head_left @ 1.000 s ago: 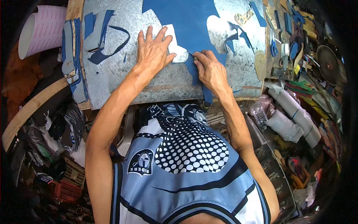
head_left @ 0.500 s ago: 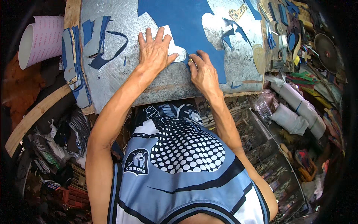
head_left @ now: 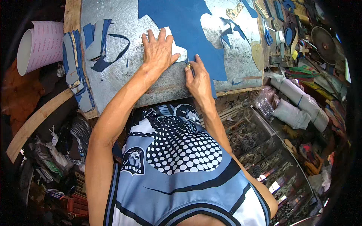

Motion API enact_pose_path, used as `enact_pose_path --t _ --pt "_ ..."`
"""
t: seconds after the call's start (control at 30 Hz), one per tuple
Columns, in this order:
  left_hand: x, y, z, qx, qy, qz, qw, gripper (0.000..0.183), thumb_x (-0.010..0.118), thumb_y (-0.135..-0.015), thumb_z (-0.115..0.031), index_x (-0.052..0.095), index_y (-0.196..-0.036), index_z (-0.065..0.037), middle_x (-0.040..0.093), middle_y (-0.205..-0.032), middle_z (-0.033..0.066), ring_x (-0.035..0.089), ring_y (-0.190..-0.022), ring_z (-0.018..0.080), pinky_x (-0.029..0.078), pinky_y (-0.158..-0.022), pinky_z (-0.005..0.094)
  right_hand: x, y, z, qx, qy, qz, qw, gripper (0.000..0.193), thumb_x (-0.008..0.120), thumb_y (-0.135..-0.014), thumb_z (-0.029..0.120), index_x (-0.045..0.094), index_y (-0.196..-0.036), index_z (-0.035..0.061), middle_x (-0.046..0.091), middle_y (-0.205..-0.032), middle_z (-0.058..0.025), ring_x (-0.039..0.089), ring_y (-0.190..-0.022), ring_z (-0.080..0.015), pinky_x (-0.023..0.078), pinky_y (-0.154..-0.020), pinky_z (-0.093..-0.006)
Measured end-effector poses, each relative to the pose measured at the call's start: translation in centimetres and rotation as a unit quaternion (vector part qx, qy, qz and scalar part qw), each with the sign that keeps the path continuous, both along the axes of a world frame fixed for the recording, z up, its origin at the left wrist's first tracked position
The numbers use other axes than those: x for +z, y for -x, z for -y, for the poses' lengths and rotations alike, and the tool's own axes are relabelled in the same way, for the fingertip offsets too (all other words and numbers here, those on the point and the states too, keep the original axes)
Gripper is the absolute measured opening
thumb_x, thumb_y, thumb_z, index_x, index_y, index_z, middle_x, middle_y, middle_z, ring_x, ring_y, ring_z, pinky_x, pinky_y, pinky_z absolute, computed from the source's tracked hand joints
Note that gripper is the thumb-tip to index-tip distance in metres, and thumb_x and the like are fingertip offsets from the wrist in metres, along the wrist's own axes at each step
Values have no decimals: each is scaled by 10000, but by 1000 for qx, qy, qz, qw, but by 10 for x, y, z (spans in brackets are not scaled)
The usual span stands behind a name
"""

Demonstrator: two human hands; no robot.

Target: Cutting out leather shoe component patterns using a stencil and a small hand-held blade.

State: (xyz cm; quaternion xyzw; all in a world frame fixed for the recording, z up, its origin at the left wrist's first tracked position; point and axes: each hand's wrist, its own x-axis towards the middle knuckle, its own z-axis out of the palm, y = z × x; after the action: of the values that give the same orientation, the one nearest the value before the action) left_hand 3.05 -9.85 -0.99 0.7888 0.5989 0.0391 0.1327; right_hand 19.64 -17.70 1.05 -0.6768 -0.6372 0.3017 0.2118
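My left hand lies flat with fingers spread on a white pattern piece, pressing it onto a large blue sheet that looks like leather or synthetic material. In my right hand is a small knife with a yellowish handle, pinched between thumb and fingers. Its thin blade stands at the rounded right edge of the pattern piece. Part of the blue sheet passes under the right hand, and a corner of it reaches the near table edge. My left palm hides much of the pattern piece.
The scratched metal tabletop has a wooden border. Blue cut pieces and a curved offcut lie at left, beside stacked strips. Blue-handled scissors lie at right. A rolled white-pink sheet stands far left; wrapped rolls lie right.
My right hand and the knife have moved slightly left and nearer to me, along the pattern's edge. The sheet's corner now shows at the near table edge. My left hand stays pressed down.
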Motion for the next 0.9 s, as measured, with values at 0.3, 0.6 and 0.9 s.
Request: enact_pose_path --t 0.3,0.6,0.9 --pt "-1 9 9 6 -14 18 1000 577 797 -759 -454 658 -1108 -16 480 -1427 214 408 -1304 537 288 -1069 680 16 -12 4 3 10 -36 999 283 618 -926 141 646 -1127 -56 624 -1219 -288 605 -1139 -446 491 -979 -436" --pt "-5 26 20 30 3 93 995 341 806 -775 -257 679 -1064 -129 440 -1520 98 331 -1437 398 198 -1181 614 24 -31 -62 402 -30 47 914 242 642 -896 121 696 -1130 90 689 -1021 -104 666 -934 -322 546 -800 -422" --pt "-17 17 25 78 11 57 995 380 793 -786 -278 685 -1136 -176 418 -1552 23 293 -1478 311 171 -1215 586 11 -32 -92 527 -59 50 846 241 644 -895 119 697 -1128 93 683 -1013 -89 665 -907 -325 556 -762 -429"
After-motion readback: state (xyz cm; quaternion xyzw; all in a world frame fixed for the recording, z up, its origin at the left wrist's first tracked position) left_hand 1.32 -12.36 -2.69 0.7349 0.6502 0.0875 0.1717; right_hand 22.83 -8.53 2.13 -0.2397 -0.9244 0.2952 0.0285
